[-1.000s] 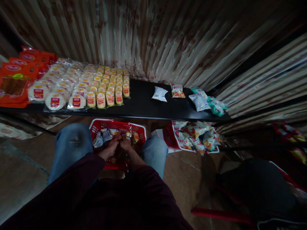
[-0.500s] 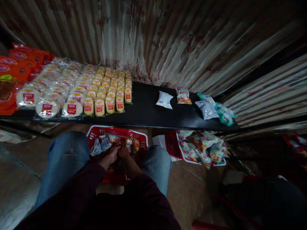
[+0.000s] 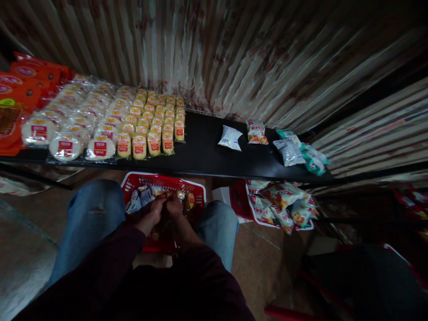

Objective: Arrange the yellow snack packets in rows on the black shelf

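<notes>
Between my knees is a red shopping basket (image 3: 171, 179) with a white rim. My left hand (image 3: 155, 211) and my right hand (image 3: 174, 207) meet over it, fingers closed and touching at the tips. What they hold, if anything, is hidden in the dim light. Beside my left hand, inside the basket, lie white and blue snack bags (image 3: 134, 203). To the right of my right hand are small yellow wrapped cakes (image 3: 190, 201) with red labels. My forearms hide the basket's near part.
On the black shelf (image 3: 207, 156) ahead stand rows of yellow cakes (image 3: 139, 147), round white packs (image 3: 67, 147) and orange bags (image 3: 26, 89). Farther right lie a white bag (image 3: 230, 137), a red-and-white bag (image 3: 257, 132) and green bags (image 3: 314, 158). A second basket (image 3: 239, 200) holds several snack bags.
Both hands have shifted slightly up and right within the basket, staying together. The items on the shelf and in the second basket are unchanged.
</notes>
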{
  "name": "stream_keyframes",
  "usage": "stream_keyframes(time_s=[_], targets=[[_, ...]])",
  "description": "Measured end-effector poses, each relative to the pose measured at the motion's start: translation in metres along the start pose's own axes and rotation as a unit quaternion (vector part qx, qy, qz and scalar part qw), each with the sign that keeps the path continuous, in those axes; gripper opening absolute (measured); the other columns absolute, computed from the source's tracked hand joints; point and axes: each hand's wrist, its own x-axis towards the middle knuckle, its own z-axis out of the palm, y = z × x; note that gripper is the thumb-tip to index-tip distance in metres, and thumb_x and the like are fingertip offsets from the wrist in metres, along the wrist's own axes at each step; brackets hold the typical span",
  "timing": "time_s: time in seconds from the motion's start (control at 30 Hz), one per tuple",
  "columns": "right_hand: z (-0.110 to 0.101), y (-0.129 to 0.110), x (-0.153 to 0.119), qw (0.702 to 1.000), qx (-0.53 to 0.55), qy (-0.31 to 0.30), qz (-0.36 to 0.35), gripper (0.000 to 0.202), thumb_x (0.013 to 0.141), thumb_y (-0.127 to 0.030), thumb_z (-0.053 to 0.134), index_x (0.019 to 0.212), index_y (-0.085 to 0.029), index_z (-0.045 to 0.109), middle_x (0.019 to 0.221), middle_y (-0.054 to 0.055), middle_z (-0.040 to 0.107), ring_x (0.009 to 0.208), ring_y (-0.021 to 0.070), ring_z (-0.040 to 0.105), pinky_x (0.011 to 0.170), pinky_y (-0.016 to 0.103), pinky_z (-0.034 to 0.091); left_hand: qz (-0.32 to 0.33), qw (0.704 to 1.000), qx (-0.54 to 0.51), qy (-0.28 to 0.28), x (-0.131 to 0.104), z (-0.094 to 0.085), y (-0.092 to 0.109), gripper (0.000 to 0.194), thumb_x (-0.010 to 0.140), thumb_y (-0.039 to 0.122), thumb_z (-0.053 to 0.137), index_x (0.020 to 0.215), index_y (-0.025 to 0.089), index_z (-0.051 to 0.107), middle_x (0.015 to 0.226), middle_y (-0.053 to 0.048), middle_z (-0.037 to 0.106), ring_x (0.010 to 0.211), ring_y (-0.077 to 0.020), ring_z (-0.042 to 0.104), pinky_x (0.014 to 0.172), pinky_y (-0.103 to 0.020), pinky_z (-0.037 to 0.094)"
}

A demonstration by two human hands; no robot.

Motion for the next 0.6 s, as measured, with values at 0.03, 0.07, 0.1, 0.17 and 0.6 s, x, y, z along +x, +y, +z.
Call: stream_keyframes(time_s=[0.03,0.07,0.1,0.17,0.6], targets=[[-0.001,-0.001,-0.002,1.0,0.007,0.013,0.008,0.035,0.068,-0.014,0.056,0.102,-0.021,0.062,0.088,0.004,0.07,0.085,0.019,0.066,0.079,0.028,0.049,0.004,1.0,0.011,0.0,-0.003,0.0,0.003,0.011,0.058,0.014,0.07,0.068,0.017,0.067,0.073,-0.003,0.071,0.083,-0.0208,0.067,0.087,-0.035,0.048],[-0.003,-0.002,-0.003,0.999,0.014,0.025,0.018,0.036,0.068,-0.014,0.056,0.102,-0.022,0.062,0.087,0.003,0.07,0.084,0.0188,0.066,0.079,0.029,0.048,0.009,1.0,0.021,-0.001,-0.007,0.0,0.007,0.01,0.059,0.012,0.069,0.067,0.017,0.068,0.074,-0.004,0.072,0.085,-0.0209,0.066,0.089,-0.035,0.047],[-0.004,-0.003,-0.005,0.999,0.022,0.036,0.024,0.035,0.067,-0.015,0.057,0.102,-0.022,0.062,0.086,0.003,0.069,0.083,0.0186,0.066,0.079,0.029,0.049,0.015,0.999,0.031,-0.005,-0.012,0.001,0.01,0.009,0.059,0.011,0.068,0.066,0.017,0.068,0.075,-0.004,0.072,0.087,-0.0211,0.066,0.09,-0.035,0.046],[-0.007,-0.004,-0.009,0.997,0.041,0.052,0.028,0.033,0.068,-0.019,0.057,0.1,-0.022,0.063,0.084,0.002,0.069,0.079,0.0183,0.065,0.077,0.03,0.049,0.03,0.998,0.048,-0.019,-0.022,0.003,0.018,0.008,0.059,0.011,0.067,0.064,0.017,0.069,0.076,-0.005,0.073,0.09,-0.0216,0.065,0.091,-0.034,0.045],[-0.024,-0.023,-0.051,0.939,0.334,0.081,0.028,0.02,0.064,-0.018,0.061,0.084,-0.02,0.06,0.067,-0.003,0.066,0.058,0.0128,0.06,0.055,0.022,0.047,0.071,0.993,0.026,-0.09,-0.075,-0.01,0.06,0.016,0.061,0.011,0.064,0.077,0.012,0.068,0.075,-0.007,0.072,0.066,-0.0152,0.066,0.069,-0.028,0.05]])
